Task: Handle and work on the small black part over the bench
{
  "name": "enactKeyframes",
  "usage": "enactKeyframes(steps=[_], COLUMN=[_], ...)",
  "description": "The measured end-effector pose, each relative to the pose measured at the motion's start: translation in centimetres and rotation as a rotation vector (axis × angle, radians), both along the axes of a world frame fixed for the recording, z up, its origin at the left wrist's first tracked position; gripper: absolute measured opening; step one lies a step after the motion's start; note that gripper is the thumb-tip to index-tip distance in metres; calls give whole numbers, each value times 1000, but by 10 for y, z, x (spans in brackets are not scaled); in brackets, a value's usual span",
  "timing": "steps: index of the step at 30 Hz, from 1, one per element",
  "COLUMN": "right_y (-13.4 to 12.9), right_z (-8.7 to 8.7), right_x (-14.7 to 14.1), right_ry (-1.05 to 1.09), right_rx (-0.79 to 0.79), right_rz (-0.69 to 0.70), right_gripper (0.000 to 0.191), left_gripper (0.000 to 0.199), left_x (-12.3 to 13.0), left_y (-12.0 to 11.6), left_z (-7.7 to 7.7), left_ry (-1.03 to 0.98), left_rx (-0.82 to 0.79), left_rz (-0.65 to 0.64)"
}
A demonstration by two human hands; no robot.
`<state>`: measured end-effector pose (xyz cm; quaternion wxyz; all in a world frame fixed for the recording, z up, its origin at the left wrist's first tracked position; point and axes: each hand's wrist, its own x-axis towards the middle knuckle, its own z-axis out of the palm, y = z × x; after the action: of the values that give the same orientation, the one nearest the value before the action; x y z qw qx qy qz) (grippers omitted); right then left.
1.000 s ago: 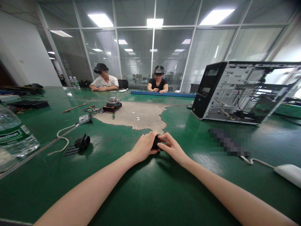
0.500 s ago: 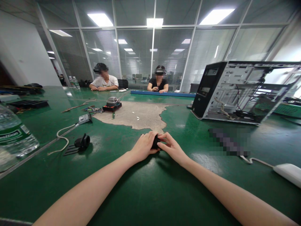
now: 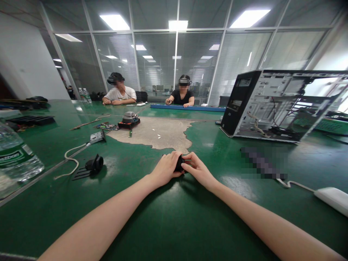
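A small black part [image 3: 178,165], its exact kind hidden by my fingers, is held between both hands above the green tabletop [image 3: 174,217]. My left hand [image 3: 166,166] wraps over it from the left, fingers closed. From the right, my right hand [image 3: 196,167] grips its edge between thumb and fingers. Off to the left lies a black plastic piece [image 3: 95,165] with a round end and several thin prongs, apart from both hands.
An open computer case [image 3: 241,105] stands at the right. A water bottle [image 3: 16,152] is at the left edge, near a metal bracket [image 3: 98,136] and a pale cord [image 3: 71,159]. A white power strip [image 3: 331,199] lies right. Two people [image 3: 119,92] sit across the table.
My hands stay nearly still on the black part. Across the table, the hand of the person in black has moved to the left. The view has shifted very slightly.
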<state>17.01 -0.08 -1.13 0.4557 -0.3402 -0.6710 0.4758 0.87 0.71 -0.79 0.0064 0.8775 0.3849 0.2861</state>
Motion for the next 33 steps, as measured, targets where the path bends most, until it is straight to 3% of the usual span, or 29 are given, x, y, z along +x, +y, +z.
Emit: enactKeyframes(steps=[11, 23, 33], right_y=[4, -1, 1], right_z=[-6, -1, -1], right_x=[1, 0, 1], right_ry=[-31, 5, -56], right_rx=[8, 22, -9], right_rz=[-17, 0, -6], right_gripper=[27, 17, 25], left_gripper=[52, 54, 53], left_x=[1, 1, 1], left_y=[1, 1, 1], left_z=[0, 0, -1], left_ry=[-15, 10, -8], left_rx=[-18, 1, -19], left_rz=[4, 11, 3])
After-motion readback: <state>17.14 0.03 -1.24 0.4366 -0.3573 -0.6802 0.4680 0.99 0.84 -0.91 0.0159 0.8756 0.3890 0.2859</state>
